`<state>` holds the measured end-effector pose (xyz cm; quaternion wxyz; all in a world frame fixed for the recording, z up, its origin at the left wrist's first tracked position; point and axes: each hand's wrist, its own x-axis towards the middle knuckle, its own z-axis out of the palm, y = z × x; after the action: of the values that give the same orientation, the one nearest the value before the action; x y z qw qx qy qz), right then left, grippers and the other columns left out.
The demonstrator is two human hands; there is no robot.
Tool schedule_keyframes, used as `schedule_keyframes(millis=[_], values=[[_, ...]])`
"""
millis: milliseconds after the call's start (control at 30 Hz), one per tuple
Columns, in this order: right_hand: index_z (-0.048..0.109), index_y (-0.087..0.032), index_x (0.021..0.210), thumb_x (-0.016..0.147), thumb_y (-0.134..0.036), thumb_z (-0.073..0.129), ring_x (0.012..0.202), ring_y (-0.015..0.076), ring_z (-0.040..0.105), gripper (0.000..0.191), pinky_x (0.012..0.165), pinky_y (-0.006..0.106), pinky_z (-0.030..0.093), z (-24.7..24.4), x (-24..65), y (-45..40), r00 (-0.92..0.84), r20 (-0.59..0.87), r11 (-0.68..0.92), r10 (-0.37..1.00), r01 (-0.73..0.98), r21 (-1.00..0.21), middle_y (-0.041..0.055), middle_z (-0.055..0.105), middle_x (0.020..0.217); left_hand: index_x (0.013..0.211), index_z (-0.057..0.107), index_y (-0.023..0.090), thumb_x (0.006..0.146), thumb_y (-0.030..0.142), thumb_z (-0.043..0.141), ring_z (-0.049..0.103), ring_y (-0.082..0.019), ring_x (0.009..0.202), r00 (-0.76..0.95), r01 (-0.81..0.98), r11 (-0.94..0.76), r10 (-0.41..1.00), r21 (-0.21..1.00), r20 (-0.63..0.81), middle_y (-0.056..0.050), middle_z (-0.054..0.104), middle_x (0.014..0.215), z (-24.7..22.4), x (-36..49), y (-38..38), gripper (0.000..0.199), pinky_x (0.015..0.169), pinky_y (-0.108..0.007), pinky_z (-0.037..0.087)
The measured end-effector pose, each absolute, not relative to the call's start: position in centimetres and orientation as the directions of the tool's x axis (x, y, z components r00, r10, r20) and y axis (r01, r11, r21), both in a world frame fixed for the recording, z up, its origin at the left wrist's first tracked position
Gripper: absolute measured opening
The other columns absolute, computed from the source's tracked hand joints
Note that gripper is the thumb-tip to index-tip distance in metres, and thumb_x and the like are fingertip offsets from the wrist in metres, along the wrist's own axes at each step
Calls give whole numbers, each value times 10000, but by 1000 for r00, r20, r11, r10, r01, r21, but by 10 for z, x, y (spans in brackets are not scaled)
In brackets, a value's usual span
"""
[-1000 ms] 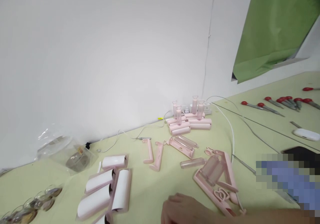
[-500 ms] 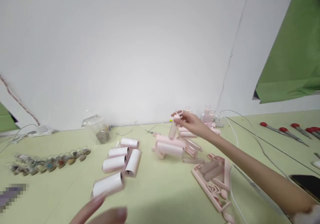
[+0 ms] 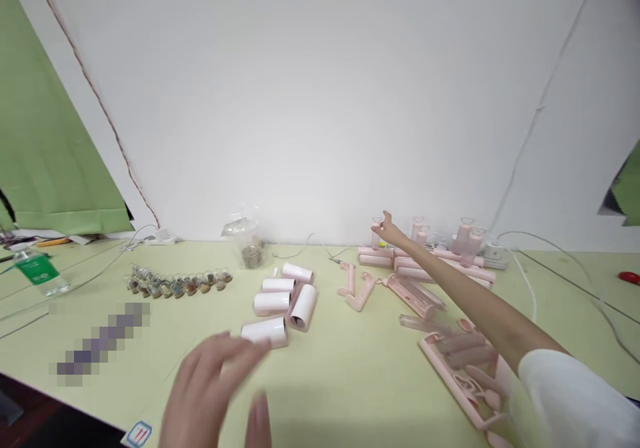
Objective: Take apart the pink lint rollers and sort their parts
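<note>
My right hand [image 3: 384, 228] is at the back of the table by the wall, its fingers around the top of a small upright pink bottle [image 3: 376, 238]. Below that hand lie pink tubular cases [image 3: 376, 260]. Nearer me, my left hand [image 3: 217, 385] hovers blurred over the table, fingers apart and nothing in them. It is closest to several white curved pieces [image 3: 265, 331] lying in a group. Two pink angled parts [image 3: 363, 293] rest in the middle. An open pink case [image 3: 450, 381] on the right has clear tubes and small pink parts in and around it.
Small round trinkets [image 3: 177, 285] line the left side. A clear plastic container [image 3: 251, 255] stands near the wall. Farther left is a green-labelled bottle [image 3: 41, 271]. More upright pink bottles [image 3: 469, 241] and a white cable [image 3: 525, 275] are at the back right.
The view has turned left. My right hand has carried the bottle from above the table to the back by the wall. My left hand shows more fully, raised over the table.
</note>
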<state>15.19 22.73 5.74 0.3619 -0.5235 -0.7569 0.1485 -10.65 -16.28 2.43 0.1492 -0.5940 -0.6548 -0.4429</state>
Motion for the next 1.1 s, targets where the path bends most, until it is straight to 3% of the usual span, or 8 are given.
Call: schedule_keyframes(millis=[100,200,267,400,500,633,800,1100], values=[[448,-152,1186,851,-268,507,1032,233,503,359,844,445,424,61,150,209,-207,476,485,855,644,-591,102,466,1212,1062,512,217,751,379,483,445,-306,1091,-276,860,-27,816,510,508,-82,554,1080,25,-136,-115,351,926,-509,354],[355,-127,1257,863,-240,456,1104,238,445,422,908,418,380,61,152,168,-323,534,612,781,563,-555,157,384,1273,1170,389,116,616,442,591,362,-366,1169,-412,715,135,874,686,258,-165,445,1223,-8,-165,-81,674,954,-521,311],[392,-170,1226,857,-254,443,1069,210,478,383,894,368,402,55,157,127,-457,523,694,720,486,-531,123,443,1220,1180,361,123,555,482,635,444,-342,1117,-426,546,159,898,822,110,-153,481,1171,-33,-175,-77,771,921,-472,374],[489,-261,1137,853,-310,444,1118,213,443,292,928,360,369,31,170,36,-691,418,763,589,306,-570,61,472,1211,1099,424,157,463,508,704,562,-300,943,-591,319,141,802,937,80,-111,526,1057,-46,-167,-96,778,789,-420,475],[452,-274,1176,855,-373,445,1120,213,436,336,938,373,351,10,174,-13,-728,222,522,648,213,-826,67,445,1233,1011,513,184,496,497,702,579,-269,892,-591,245,75,802,967,88,-86,567,1030,-23,-136,-104,631,731,-353,491],[395,-240,1231,832,-483,447,1114,211,453,470,910,373,376,-7,162,-34,-669,-81,-130,739,-25,-991,101,451,1234,924,608,159,587,512,642,563,-234,864,-227,286,63,974,956,3,-63,625,919,18,-78,-72,489,695,-271,462],[481,-181,1162,764,-648,383,987,248,532,621,843,435,405,-9,151,-28,-793,-189,-684,579,-347,-642,127,525,1140,716,570,145,669,591,515,499,-138,539,137,505,75,977,860,-166,15,497,583,40,-9,-9,452,428,-208,361],[569,-158,930,700,-647,474,798,212,582,548,819,398,413,-19,163,-19,-796,-260,-831,546,-474,-291,79,619,822,497,428,174,626,617,544,390,-104,401,223,602,70,942,796,-252,56,362,434,64,15,25,476,400,-215,265]])
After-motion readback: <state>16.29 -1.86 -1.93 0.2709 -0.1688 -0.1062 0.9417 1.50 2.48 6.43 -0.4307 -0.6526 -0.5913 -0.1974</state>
